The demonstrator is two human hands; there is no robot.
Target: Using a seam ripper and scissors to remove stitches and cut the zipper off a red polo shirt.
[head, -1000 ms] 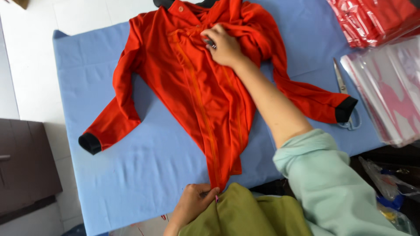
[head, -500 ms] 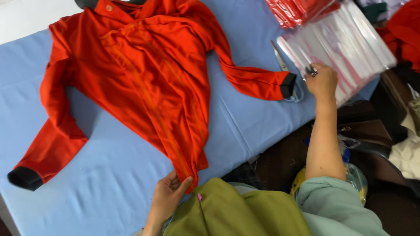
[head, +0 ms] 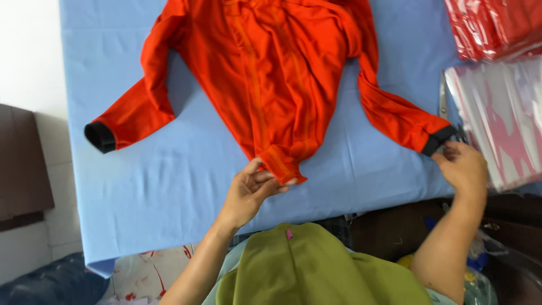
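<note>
Orange jacket (head: 271,79) spread flat on the blue table cover (head: 169,181), collar cut off at 12 o'clock | we see scissors half hidden at 3 o'clock | our left hand (head: 248,192) pinches the hem at 6 o'clock | our right hand (head: 464,166) curls at the black cuff (head: 437,141); whether it grips, we cannot tell

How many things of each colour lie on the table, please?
Orange: 1, the orange jacket
Blue: 1, the blue cloth
Red: 1, the stack of red bagged garments
Clear: 1, the pile of clear plastic bags
Total: 4
</note>
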